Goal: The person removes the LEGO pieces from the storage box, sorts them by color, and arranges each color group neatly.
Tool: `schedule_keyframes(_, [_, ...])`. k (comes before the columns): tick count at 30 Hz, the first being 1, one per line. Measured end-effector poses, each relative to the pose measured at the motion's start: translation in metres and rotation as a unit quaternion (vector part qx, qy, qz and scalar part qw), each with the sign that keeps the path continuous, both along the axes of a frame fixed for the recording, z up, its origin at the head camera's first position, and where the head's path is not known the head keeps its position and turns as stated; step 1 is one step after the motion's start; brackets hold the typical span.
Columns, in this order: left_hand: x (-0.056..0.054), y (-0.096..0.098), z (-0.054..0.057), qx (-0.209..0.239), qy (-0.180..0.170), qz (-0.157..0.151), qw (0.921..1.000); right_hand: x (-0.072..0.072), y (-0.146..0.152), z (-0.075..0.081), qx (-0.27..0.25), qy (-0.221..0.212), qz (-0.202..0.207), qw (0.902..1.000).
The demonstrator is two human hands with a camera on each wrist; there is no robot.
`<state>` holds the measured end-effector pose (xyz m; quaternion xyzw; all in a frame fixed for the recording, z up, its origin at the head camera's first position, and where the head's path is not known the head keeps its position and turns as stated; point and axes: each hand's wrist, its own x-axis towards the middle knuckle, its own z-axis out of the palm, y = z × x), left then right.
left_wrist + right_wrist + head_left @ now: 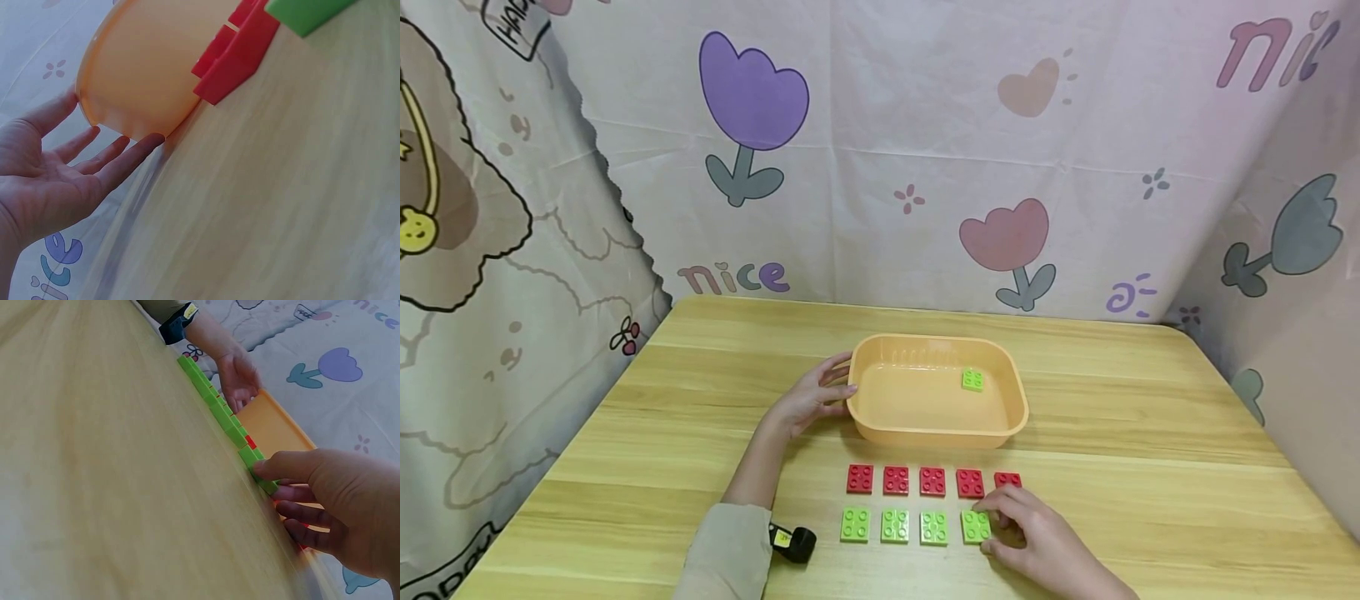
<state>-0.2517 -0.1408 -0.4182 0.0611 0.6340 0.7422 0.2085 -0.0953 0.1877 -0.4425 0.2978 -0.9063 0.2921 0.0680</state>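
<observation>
An orange plastic tray stands mid-table with one light-green toy brick inside, toward its right. My left hand touches the tray's left end; in the left wrist view its fairly straight fingers rest against the outer wall. Below the tray runs a row of several red bricks, and nearer me a row of several green bricks. My right hand pinches the rightmost green brick of that row between thumb and index finger, low at the tabletop. It partly covers the rightmost red brick.
The wooden table extends on both sides of the tray and bricks. A printed cloth hangs behind the table and along its sides. A black wrist camera sticks out from the left wrist, beside the green row's left end.
</observation>
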Motion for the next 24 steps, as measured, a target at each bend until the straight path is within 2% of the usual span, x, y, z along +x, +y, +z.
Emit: schedule_keyframes(24, [-0.0015, -0.0005, -0.0026, 0.006, -0.001, -0.002, 1.0, 0.0, 0.0009, 0.0005, 0.016, -0.005, 0.001, 0.9999])
